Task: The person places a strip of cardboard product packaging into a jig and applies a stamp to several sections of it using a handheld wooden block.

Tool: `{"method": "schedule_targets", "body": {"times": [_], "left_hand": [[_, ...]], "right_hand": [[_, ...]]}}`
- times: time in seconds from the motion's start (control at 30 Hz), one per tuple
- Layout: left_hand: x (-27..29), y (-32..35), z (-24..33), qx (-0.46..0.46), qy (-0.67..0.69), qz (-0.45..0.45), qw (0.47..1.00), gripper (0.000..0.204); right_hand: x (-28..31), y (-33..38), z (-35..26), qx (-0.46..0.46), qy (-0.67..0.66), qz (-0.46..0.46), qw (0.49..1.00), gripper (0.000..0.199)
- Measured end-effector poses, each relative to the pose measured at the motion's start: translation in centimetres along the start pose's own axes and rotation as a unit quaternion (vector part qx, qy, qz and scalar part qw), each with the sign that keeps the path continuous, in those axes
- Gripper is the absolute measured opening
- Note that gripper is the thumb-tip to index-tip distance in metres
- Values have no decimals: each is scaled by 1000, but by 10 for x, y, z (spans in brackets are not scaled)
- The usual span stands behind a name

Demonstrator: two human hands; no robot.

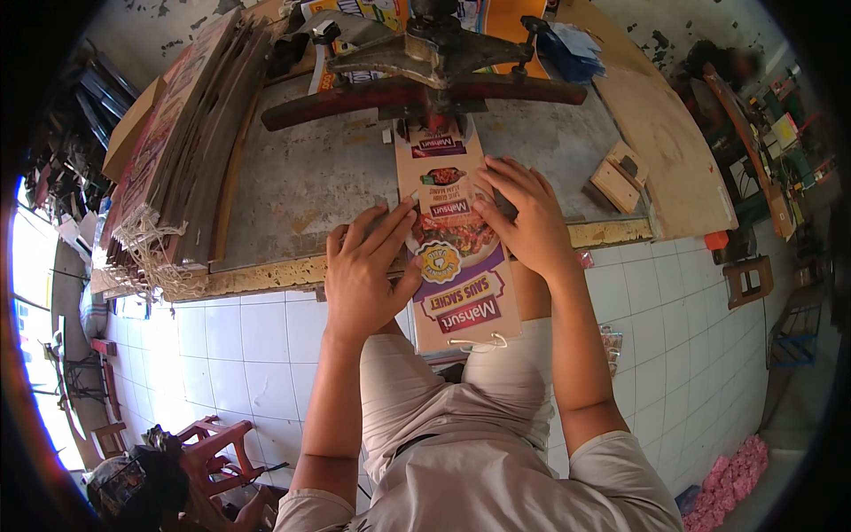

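A long printed cardboard display card [454, 284] lies from under the press to past the table's front edge, over my lap. It is brown with purple, yellow and red print, and a white string loop [479, 341] is tied through its near end. Along the card's left edge rests my left hand [363, 270], fingers stretched out and spread, fingertips on the card. My right hand [523, 213] lies at the right edge with thumb and fingers apart, touching the card. The card's far end reaches beneath the metal press head [437, 84] and is partly hidden there.
Stacked boards [191, 133] with tangled string [146, 235] stand on the table's left. At right sit a small wooden block [618, 177] and a plywood sheet [665, 133]. A red stool [222, 448] is on the floor at lower left, a pink bundle [727, 479] at lower right.
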State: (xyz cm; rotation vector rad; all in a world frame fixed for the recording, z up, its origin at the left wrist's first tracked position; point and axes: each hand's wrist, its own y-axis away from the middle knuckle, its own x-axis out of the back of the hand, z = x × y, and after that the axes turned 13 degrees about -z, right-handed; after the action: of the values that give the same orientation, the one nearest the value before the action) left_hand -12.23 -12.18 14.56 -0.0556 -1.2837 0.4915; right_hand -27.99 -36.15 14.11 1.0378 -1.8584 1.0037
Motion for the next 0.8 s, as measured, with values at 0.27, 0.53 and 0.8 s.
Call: {"method": "schedule_targets", "body": {"times": [0.27, 0.53, 0.8], "left_hand": [[-1, 0, -1, -1, 9, -7, 1000, 63], [0, -1, 0, 1, 4, -6, 1000, 56], [0, 0, 0, 1, 5, -2, 1000, 58]], "right_hand": [[2, 1, -1, 4, -2, 2, 1000, 49], [0, 0, 0, 7, 3, 8, 1000, 50], [0, 0, 0, 7, 6, 4, 1000, 50]]}}
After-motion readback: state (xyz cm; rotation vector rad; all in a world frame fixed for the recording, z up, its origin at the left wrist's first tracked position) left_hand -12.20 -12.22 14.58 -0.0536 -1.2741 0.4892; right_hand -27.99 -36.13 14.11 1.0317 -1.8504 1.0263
